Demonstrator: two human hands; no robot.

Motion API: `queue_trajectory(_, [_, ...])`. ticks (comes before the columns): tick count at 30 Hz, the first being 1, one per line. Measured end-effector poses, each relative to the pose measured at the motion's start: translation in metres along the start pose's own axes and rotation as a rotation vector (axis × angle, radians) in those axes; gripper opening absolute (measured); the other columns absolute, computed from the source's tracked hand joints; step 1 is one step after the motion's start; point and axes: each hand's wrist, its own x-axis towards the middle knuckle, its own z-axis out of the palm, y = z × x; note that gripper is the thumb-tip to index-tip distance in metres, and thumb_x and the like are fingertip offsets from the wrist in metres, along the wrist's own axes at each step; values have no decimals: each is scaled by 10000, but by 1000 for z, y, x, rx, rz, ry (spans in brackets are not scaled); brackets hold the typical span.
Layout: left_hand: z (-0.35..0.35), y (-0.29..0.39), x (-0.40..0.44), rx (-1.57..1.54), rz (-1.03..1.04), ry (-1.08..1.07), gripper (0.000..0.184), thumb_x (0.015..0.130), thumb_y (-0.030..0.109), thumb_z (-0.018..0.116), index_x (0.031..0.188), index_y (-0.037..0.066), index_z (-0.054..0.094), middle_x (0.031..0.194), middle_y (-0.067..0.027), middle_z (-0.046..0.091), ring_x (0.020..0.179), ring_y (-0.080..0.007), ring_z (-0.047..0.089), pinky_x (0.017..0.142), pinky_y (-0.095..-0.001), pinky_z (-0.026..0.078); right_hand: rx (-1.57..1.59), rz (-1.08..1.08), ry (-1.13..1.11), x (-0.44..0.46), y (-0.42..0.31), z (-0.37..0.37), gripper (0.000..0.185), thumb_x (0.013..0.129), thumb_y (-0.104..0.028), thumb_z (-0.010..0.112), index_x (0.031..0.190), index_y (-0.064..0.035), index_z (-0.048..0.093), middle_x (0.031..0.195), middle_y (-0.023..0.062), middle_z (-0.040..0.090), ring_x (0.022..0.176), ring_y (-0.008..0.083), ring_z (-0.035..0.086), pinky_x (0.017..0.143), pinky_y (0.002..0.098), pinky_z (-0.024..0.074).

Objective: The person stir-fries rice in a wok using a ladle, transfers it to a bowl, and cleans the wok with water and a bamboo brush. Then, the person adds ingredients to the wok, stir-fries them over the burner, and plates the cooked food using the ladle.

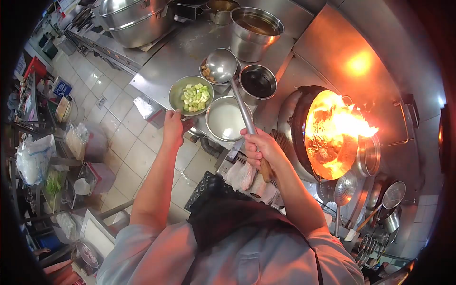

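My left hand [175, 127] grips the near rim of a metal bowl [176, 100] that holds pale green cubes of a vegetable [195, 98]. In my right hand [260, 147] is the long handle of a steel ladle [222, 65], with its wooden end below my fist. The ladle's round head lies over a bowl of brown pieces [207, 73], partly covering them. Just ahead of my right hand stands a bowl of white liquid [227, 118], with the ladle handle crossing above its right side. Beside it is a pot of dark liquid [258, 81].
Tall flames rise from a wok [300, 128] on the right. A steel pot of brown liquid [256, 29] stands at the back of the counter [164, 59]. Perforated skimmers [345, 190] and strainers lie at lower right. A co-worker's arm [61, 273] shows at lower left.
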Motion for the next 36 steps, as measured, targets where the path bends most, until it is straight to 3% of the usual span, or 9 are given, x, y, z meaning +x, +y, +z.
queue_trajectory(5, [-5, 1, -4, 76, 21, -2, 232, 1042, 259, 512, 1127, 51, 452, 1013, -104, 565, 762, -218, 683, 634, -346, 567, 240, -2, -82, 10, -7, -2, 203, 1023, -144, 515, 1214, -75, 503, 674, -44, 449, 453, 27, 395, 384, 226, 336])
queue_trajectory(9, [-19, 2, 3, 314, 119, 102, 317, 1005, 299, 583, 1149, 47, 455, 1076, -126, 578, 831, -229, 669, 678, -340, 563, 306, -9, -112, 10, -13, -6, 220, 1023, -158, 510, 1223, -68, 520, 649, -56, 428, 428, 20, 379, 352, 213, 340])
queue_trajectory(12, [-40, 0, 36, 529, 312, 153, 386, 981, 270, 624, 1212, 8, 461, 1091, -146, 605, 840, -216, 668, 681, -343, 567, -58, -35, 80, 11, -10, 5, 216, 998, -148, 550, 1199, -78, 509, 676, -38, 452, 448, 38, 391, 380, 233, 331])
queue_trajectory(14, [-37, 20, 38, 624, 334, 84, 438, 971, 240, 635, 1270, -24, 454, 1109, -165, 621, 851, -217, 672, 681, -346, 574, -24, -16, 26, 10, -6, 5, 224, 984, -148, 568, 1192, -85, 514, 678, -38, 455, 448, 42, 391, 380, 240, 329])
queue_trajectory(21, [-17, 38, 32, 508, 172, 147, 471, 953, 191, 632, 1329, -28, 454, 1136, -195, 636, 926, -260, 687, 770, -391, 583, 241, 4, -63, 3, -9, -3, 201, 1036, -159, 493, 1209, -62, 528, 641, -61, 427, 403, 13, 354, 335, 203, 319])
queue_trajectory(24, [-21, 36, 40, 895, 601, 352, 437, 913, 176, 672, 1275, -13, 515, 1066, -233, 653, 935, -329, 684, 795, -440, 567, 192, -31, -30, 2, -9, -1, 202, 1040, -163, 486, 1209, -64, 533, 638, -64, 427, 400, 10, 353, 332, 203, 314])
queue_trajectory(27, [4, 63, 33, 1083, 892, 210, 471, 892, 235, 686, 1284, 25, 533, 1099, -255, 647, 1074, -385, 652, 925, -484, 526, 74, -69, 43, -1, -11, 8, 206, 1037, -165, 489, 1212, -67, 536, 640, -62, 427, 402, 17, 356, 332, 212, 316])
queue_trajectory(30, [40, 64, 41, 1540, 621, -82, 529, 875, 307, 706, 1317, 79, 527, 1197, -256, 615, 1107, -391, 655, 929, -478, 541, 112, -81, 37, 2, -12, 1, 235, 1027, -168, 499, 1240, -73, 529, 644, -54, 428, 404, 36, 363, 331, 234, 325])
queue_trajectory(36, [76, 35, 62, 1662, 356, -38, 674, 842, 362, 721, 1417, 149, 442, 1402, -310, 473, 1098, -440, 656, 923, -472, 552, 83, -122, 12, -9, -14, 3, 236, 1028, -155, 490, 1239, -51, 515, 650, -48, 420, 411, 26, 361, 339, 221, 347])
